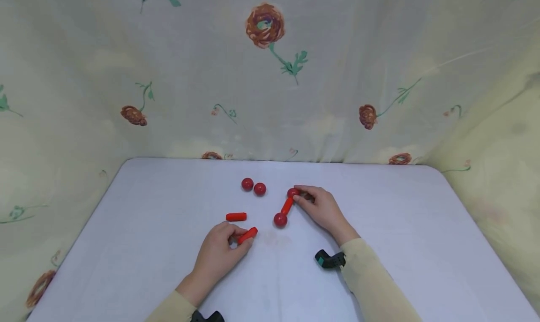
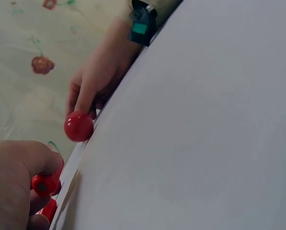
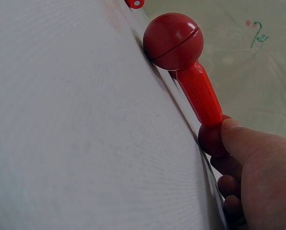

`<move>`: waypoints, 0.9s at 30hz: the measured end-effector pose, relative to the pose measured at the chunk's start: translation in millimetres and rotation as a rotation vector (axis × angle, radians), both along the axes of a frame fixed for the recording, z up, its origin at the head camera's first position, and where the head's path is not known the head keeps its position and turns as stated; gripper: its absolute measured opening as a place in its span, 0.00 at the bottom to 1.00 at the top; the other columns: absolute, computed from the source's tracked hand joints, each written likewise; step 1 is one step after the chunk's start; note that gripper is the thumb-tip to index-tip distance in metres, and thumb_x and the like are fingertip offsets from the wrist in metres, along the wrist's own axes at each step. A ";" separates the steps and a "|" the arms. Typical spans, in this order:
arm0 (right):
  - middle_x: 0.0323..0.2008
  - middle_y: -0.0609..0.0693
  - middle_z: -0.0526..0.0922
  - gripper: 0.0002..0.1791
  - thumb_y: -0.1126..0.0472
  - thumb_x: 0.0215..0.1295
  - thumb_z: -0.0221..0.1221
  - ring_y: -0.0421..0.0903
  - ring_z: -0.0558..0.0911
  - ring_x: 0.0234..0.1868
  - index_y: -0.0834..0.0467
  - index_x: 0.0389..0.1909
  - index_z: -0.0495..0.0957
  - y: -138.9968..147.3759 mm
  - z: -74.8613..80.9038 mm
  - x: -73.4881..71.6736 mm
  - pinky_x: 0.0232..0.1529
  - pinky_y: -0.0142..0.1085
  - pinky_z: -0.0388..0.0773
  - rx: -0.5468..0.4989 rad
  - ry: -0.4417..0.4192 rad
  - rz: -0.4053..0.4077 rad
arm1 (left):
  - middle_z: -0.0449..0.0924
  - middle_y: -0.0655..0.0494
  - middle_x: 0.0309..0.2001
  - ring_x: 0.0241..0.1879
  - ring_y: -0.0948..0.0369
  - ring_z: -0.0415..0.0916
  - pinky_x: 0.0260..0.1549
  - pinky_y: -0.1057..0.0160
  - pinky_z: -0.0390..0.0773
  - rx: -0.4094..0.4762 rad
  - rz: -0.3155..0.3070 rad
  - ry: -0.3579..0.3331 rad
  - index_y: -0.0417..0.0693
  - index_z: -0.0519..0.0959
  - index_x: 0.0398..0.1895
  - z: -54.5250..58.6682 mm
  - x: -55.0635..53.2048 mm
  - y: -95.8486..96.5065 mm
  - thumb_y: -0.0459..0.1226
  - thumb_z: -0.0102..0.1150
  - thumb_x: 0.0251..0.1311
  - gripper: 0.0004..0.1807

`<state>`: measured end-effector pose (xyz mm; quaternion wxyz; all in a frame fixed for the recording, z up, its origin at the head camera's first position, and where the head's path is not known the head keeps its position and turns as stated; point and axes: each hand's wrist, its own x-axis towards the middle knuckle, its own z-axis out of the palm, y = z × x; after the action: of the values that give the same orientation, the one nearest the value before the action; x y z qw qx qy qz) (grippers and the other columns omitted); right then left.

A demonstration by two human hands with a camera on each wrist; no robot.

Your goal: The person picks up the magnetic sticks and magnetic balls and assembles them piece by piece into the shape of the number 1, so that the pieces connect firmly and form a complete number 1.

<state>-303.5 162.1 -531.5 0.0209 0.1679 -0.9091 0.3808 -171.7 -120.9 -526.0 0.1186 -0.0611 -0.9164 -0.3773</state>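
Observation:
My left hand (image 1: 220, 249) pinches a short red rod (image 1: 247, 235) between thumb and fingers, just over the white table. Another red rod (image 1: 236, 216) lies right behind that hand. To the right, my right hand (image 1: 324, 212) grips the far red ball (image 1: 293, 193) of a joined piece. From this ball a red rod (image 3: 200, 95) runs to a second red ball (image 3: 173, 41) at its near end, which shows a seam in the right wrist view. In the left wrist view, the held rod (image 2: 45, 184) shows a dark spot on its end face.
Two loose red balls, one (image 1: 247, 183) and its neighbour (image 1: 259, 189), sit close together towards the back of the white table (image 1: 379, 205). A flowered cloth (image 1: 190, 69) hangs behind and at the sides. Black bands (image 1: 330, 259) are on both wrists.

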 end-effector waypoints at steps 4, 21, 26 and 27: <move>0.48 0.43 0.82 0.24 0.45 0.67 0.62 0.44 0.77 0.45 0.47 0.61 0.78 0.2 2.4 0.3 0.50 0.44 0.77 0.000 -0.007 -0.014 | 0.73 0.70 0.31 0.31 0.68 0.70 0.31 0.67 0.75 -0.027 -0.009 0.007 0.57 0.84 0.38 -0.5 -1.3 7.6 0.46 0.74 0.53 0.11; 0.48 0.44 0.82 0.24 0.45 0.67 0.62 0.45 0.77 0.45 0.47 0.62 0.78 -2.6 2.2 1.2 0.50 0.44 0.77 0.003 -0.029 -0.019 | 0.73 0.69 0.29 0.30 0.68 0.69 0.31 0.67 0.74 -0.072 -0.019 -0.024 0.56 0.84 0.38 3.0 -2.8 36.3 0.50 0.72 0.54 0.13; 0.48 0.44 0.82 0.24 0.45 0.67 0.62 0.45 0.78 0.44 0.47 0.61 0.78 -2.6 1.5 0.9 0.49 0.44 0.78 0.000 -0.016 -0.009 | 0.73 0.69 0.27 0.29 0.67 0.69 0.30 0.66 0.73 -0.085 -0.017 -0.025 0.55 0.85 0.38 3.6 -5.6 45.4 0.51 0.72 0.54 0.15; 0.48 0.44 0.83 0.24 0.45 0.67 0.62 0.45 0.78 0.44 0.47 0.61 0.78 -2.6 1.3 0.6 0.49 0.44 0.78 0.002 -0.011 -0.008 | 0.73 0.68 0.27 0.29 0.67 0.69 0.30 0.66 0.72 -0.091 -0.016 -0.023 0.54 0.85 0.37 3.3 -6.2 46.7 0.51 0.71 0.54 0.15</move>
<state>-302.9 159.5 -530.2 0.0171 0.1622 -0.9102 0.3806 -178.0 -74.1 -522.7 0.1023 -0.0695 -0.9334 -0.3370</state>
